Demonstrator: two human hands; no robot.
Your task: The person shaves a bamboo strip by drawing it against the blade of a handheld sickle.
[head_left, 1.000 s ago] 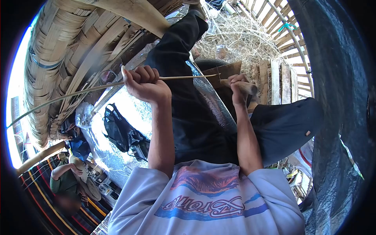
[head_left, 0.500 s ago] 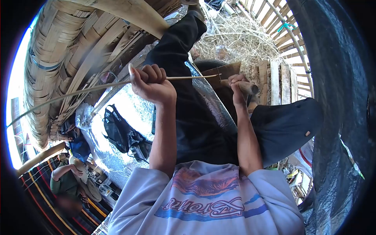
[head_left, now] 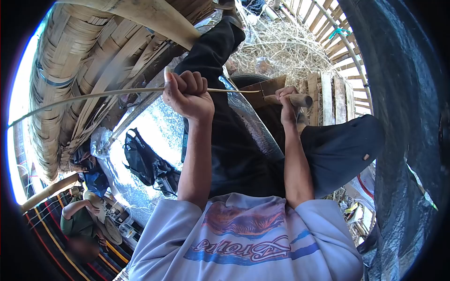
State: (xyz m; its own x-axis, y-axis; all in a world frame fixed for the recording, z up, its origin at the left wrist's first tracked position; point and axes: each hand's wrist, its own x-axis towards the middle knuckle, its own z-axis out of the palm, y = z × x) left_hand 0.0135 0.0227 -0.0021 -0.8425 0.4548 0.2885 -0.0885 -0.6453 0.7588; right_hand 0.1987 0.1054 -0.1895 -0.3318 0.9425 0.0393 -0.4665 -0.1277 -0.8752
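My left hand (head_left: 188, 95) is closed in a fist around a long, thin bamboo strip (head_left: 101, 95), thumb pointing up. The strip bends away to the far left, and its pale short end (head_left: 234, 91) sticks out toward my other hand. Fingers of my right hand (head_left: 287, 97) wrap a tool with a thick, round wooden handle (head_left: 301, 100), held sideways over my bent leg. A thin dark piece shows near the handle's front; I cannot make out its shape. The strip's tip lies just left of this tool. Whether they touch is unclear.
Woven bamboo wall (head_left: 70, 61) rises on the left, with a thick pole (head_left: 159, 21) above. Dry shavings (head_left: 286, 42) lie ahead by wooden slats (head_left: 326, 98). A black bag (head_left: 140, 157) rests on shiny sheeting. Another person (head_left: 82, 220) is at lower left. Dark plastic hangs right.
My left hand has shifted slightly right and up along the strip. The strip's tip has drawn a little left, away from the tool. The wooden handle has turned and shows more clearly.
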